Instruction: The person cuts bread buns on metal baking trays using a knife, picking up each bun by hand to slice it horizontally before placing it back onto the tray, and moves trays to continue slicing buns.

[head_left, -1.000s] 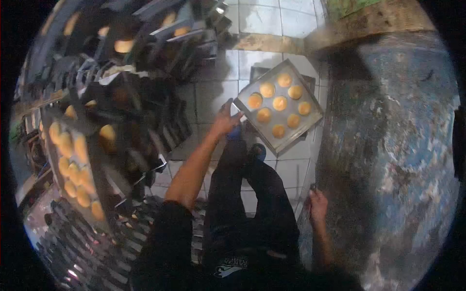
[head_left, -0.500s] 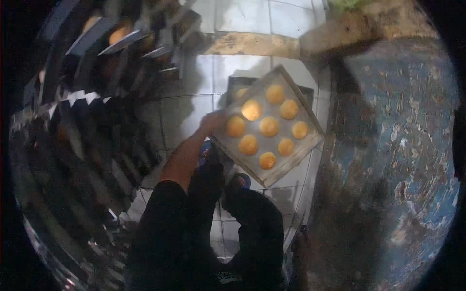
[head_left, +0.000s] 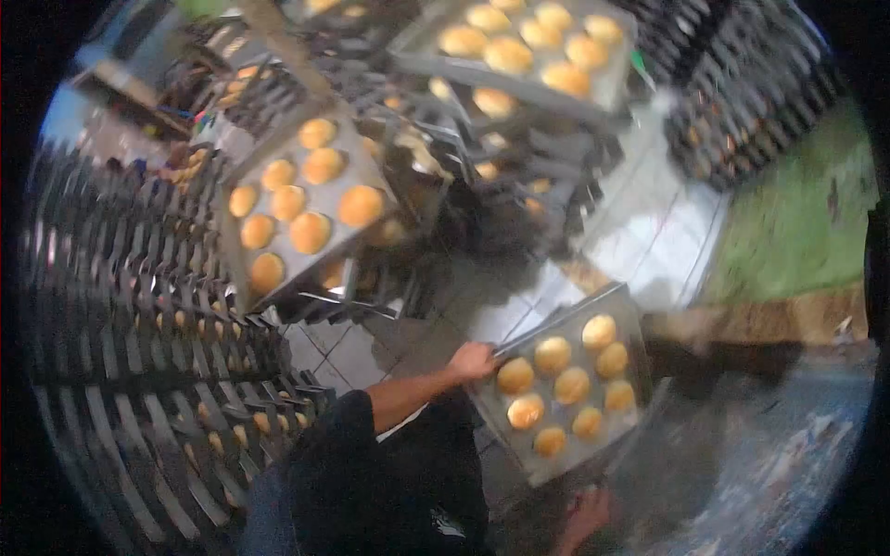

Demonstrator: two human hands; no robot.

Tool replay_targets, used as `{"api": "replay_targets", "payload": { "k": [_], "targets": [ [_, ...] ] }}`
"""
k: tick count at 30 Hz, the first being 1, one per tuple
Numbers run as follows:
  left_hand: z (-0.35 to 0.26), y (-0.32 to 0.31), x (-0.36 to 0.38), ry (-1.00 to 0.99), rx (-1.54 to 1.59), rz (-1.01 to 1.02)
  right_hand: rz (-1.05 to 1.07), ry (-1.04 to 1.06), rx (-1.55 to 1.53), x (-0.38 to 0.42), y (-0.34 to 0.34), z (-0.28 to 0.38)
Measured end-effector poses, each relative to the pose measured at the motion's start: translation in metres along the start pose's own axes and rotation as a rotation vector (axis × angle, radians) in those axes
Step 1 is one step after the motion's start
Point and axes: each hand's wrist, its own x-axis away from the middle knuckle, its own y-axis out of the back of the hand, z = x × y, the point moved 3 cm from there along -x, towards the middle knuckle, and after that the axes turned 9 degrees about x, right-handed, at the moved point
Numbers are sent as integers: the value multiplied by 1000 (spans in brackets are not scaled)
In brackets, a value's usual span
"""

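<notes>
My left hand (head_left: 475,361) grips the upper-left edge of a metal tray (head_left: 639,345) that bears several round golden buns, one of them a bun (head_left: 571,385) near its middle. The tray is held at a slant above the floor at the lower right. Just below its lower edge is my right hand (head_left: 586,514), blurred, empty, with its fingers loosely apart and not gripping the tray.
Another tray of buns (head_left: 243,269) sits at the upper left, and a third tray (head_left: 417,57) at the top. Dark racks (head_left: 148,435) line the left side. A worn blue-grey surface (head_left: 769,463) lies at the lower right, beside a green surface (head_left: 797,222).
The view has swung left, bringing racks and more bun trays into sight. The held tray now shows lower and turned, and my right hand has come into view below it.
</notes>
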Motion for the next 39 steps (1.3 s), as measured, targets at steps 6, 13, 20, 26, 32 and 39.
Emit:
{"api": "replay_targets", "payload": {
  "k": [6, 13, 20, 26, 32, 39],
  "targets": [
    [-68, 178, 189, 247, 270, -242, -18, 644, -194, 23, 13, 108],
    [11, 366, 313, 135, 430, -765, 228, 595, -467, 109, -14, 238],
    [127, 557, 356, 330, 606, -799, 504, 828, -471, 145, -123, 298],
    [231, 649, 320, 195, 735, -801, 623, 702, -396, 199, -238, 357],
    [306, 681, 291, 384, 607, -719, 655, 637, -295, 210, -290, 412],
    [193, 677, 257, 191, -311, -1312, 736, 607, -157, 181, -324, 431]
  ]
}}
